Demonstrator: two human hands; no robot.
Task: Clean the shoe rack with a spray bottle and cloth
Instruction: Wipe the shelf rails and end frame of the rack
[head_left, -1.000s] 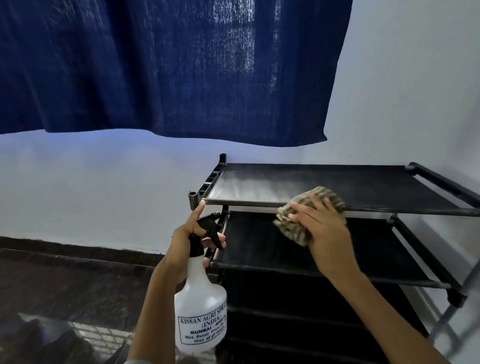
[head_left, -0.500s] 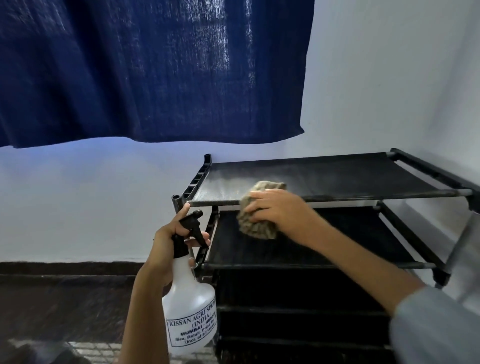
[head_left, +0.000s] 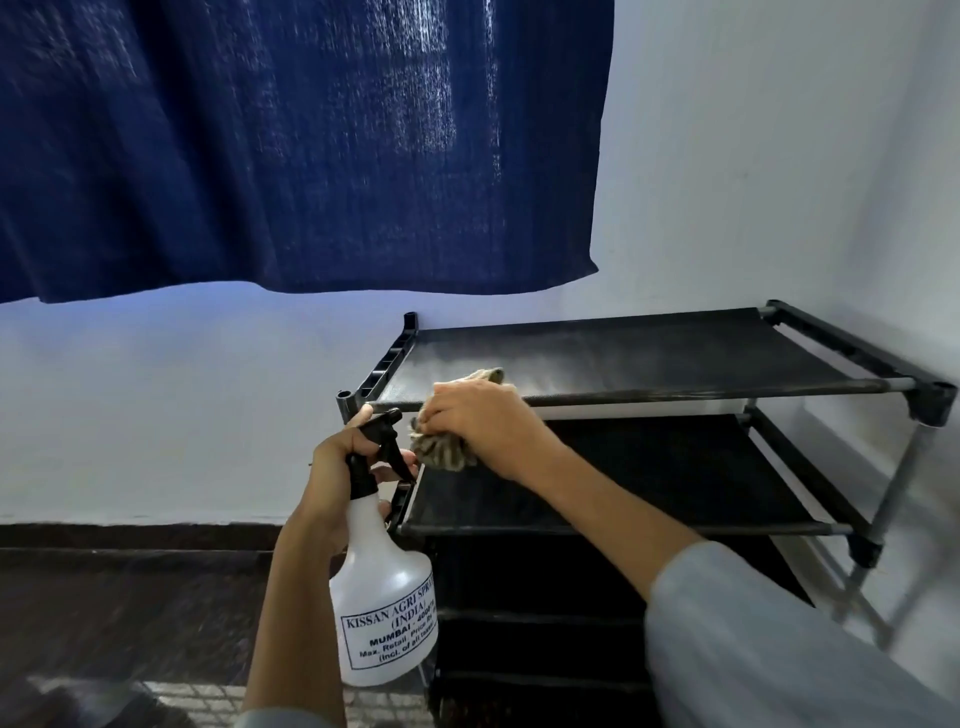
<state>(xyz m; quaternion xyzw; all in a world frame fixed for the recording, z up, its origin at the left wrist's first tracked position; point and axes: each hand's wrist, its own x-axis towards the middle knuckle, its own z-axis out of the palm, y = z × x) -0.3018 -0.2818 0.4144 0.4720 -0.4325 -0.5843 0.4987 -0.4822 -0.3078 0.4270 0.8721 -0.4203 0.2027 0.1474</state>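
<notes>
1. Right hand (head_left: 480, 423): fingers curled over a bunched cloth (head_left: 445, 448), pressing it on the front left edge of the rack (head_left: 649, 358), centre of the frame.
2. Left hand (head_left: 340, 467): fingers wrapped round the neck of the bottle (head_left: 382, 597), below centre, thumb up beside the black trigger head.
3. Bottle: upright, white, labelled, just left of the rack.
4. Rack: black, several shelves, against the white wall (head_left: 779, 156).
5. Blue curtain (head_left: 291, 140): upper left.

Both hands (head_left: 488, 426) curled, gripping

Both forearms are bare; a loose, light grey sleeve (head_left: 769, 639) covers the right upper arm.
</notes>
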